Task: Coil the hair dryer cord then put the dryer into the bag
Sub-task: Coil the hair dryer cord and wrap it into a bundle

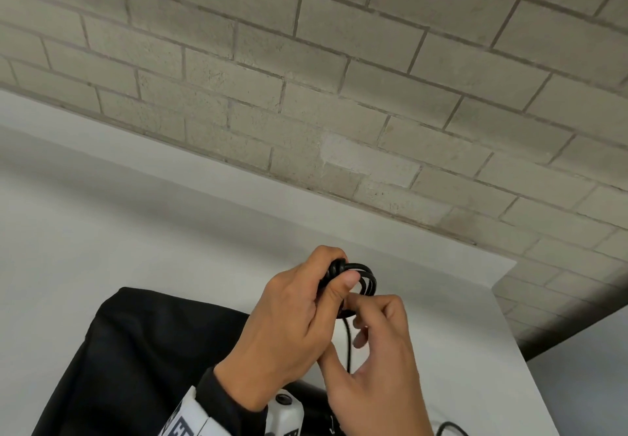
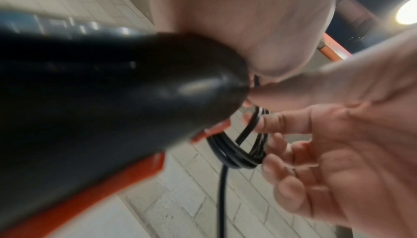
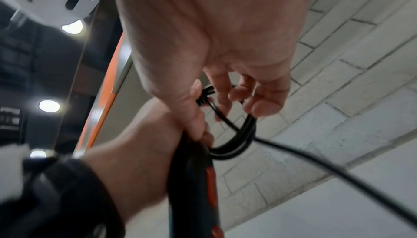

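Observation:
My left hand [image 1: 289, 320] grips the handle of the black hair dryer [image 2: 101, 90], which has orange-red trim [image 3: 211, 179]. Several loops of black cord [image 1: 368, 279] stick out above the handle end, and the left thumb [image 1: 346, 281] presses on them. My right hand [image 1: 380, 361] sits just right of the left hand, its fingers [image 3: 259, 106] curled round the coil [image 3: 234, 145]. A loose strand of cord [image 3: 338, 172] runs off to the right. The black bag [image 1: 142, 350] lies flat on the white table [image 1: 136, 231], left of both hands. Most of the dryer body is hidden in the head view.
A grey brick wall [image 1: 339, 78] rises behind the table. The table's right edge [image 1: 509, 316] lies close to my right hand. Another bit of the cord [image 1: 452, 428] rests on the table at the bottom right.

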### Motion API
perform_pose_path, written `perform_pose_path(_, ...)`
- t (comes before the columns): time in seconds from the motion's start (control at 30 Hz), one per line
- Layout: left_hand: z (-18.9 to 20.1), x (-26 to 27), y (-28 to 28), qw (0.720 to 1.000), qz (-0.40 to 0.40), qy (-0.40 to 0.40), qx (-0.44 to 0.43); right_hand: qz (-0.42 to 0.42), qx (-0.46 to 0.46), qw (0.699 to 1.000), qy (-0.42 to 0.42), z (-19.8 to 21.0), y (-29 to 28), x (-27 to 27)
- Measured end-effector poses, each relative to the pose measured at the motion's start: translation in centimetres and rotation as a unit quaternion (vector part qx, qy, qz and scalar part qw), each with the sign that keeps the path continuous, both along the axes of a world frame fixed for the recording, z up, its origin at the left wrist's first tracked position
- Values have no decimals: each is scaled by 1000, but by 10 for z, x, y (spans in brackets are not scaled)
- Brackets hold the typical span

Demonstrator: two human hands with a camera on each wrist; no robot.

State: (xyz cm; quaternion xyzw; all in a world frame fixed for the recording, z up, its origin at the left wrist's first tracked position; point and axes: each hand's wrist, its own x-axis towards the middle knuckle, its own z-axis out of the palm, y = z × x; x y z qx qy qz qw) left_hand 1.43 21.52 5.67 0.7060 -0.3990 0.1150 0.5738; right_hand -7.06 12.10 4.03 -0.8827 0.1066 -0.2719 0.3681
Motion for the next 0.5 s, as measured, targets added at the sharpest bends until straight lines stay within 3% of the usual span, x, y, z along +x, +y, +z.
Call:
perform_pose_path(0.17, 0, 0, 1, 1000, 10, -16, 7, 111, 147, 983, 25, 10, -12, -9)
perform_pose_path(0.33, 0, 4, 0, 1000, 19, 0, -12, 75, 183, 978, -69, -6, -7, -11)
perform_pose_path(0.5, 0, 0, 0, 1000, 10, -5, 2, 74, 283, 956, -31, -5, -4, -17)
